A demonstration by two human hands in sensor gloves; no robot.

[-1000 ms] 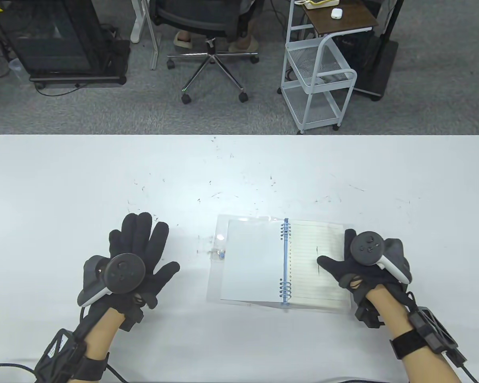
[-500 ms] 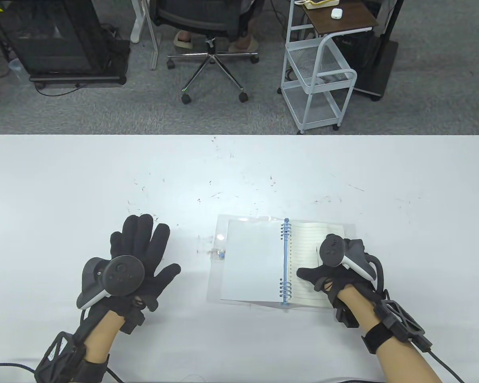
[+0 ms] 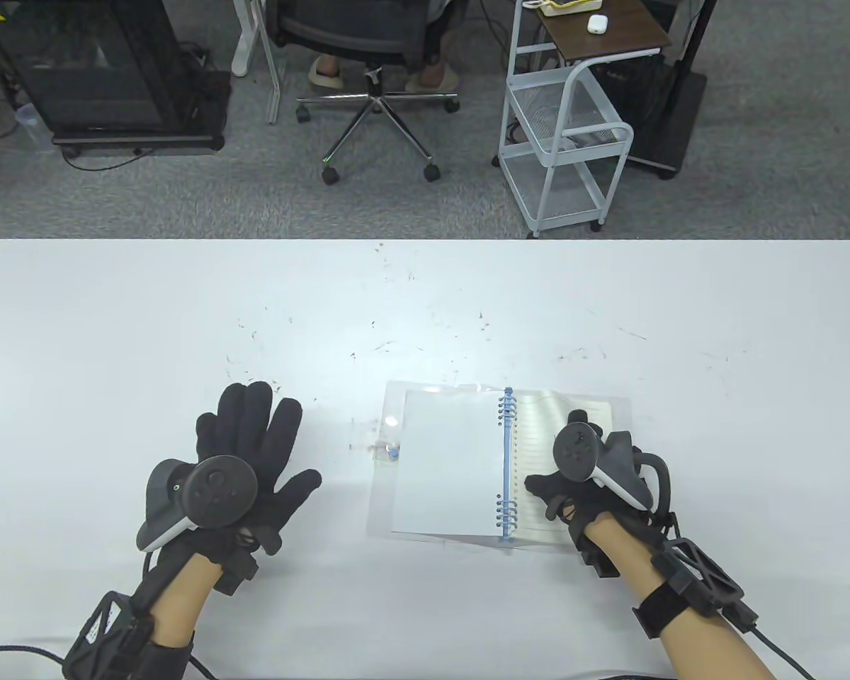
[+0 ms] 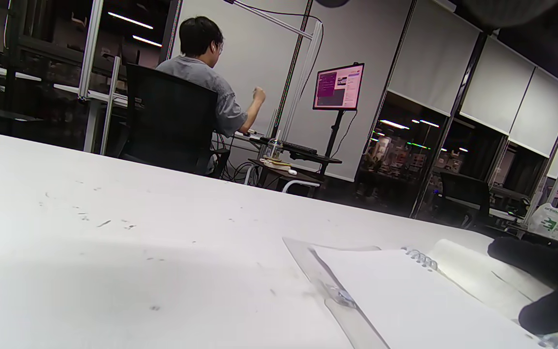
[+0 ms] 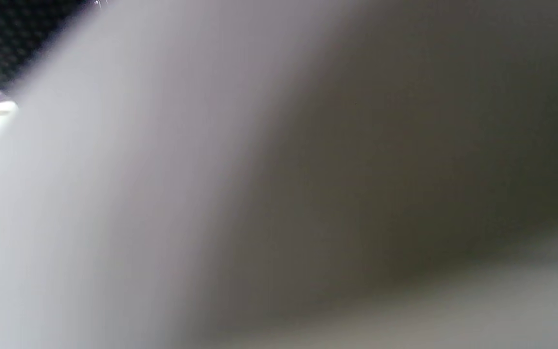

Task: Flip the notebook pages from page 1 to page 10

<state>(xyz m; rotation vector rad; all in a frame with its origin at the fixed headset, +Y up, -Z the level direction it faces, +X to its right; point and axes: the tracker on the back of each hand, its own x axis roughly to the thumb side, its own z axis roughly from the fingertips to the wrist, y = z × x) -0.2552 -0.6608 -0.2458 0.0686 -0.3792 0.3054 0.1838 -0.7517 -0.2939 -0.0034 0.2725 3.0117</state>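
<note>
White table (image 3: 113, 319), scuffed with small dark marks. Spiral-bound notebook with blue wire coils, a clear plastic cover and lined paper (image 3: 460, 464) lies open, flat, low and right of the table's centre, roughly at 5 o'clock from the middle of the tabletop. Spine (image 3: 506, 464) runs 12 to 6, so each page's long axis follows that same line; the open spread is broader along 9 to 3. Left-hand page blank white, resting on the clear cover, whose edge shows at the 9 o'clock side. Right-hand page lined, its top edge lifted and curling a little near 12 o'clock. Right hand (image 3: 581, 482) in a black sensor glove sits on the lined page, tracker on its back, thumb stretched toward the spine at 9 o'clock. Its fingers are under the tracker in the table view; whether they pinch the sheet or only press on it cannot be told. Right wrist view is filled with a blurred grey-white surface, nothing readable. Left hand (image 3: 244, 460), also in a black glove, lies flat on the table at 9 o'clock from the notebook, well apart from it, fingers spread and pointing to 12, holding nothing. Left wrist view, low over the tabletop: the blank page (image 4: 405, 295), the coils, the curved lined sheet and the dark fingers (image 4: 526, 259) of the right hand on it.
</note>
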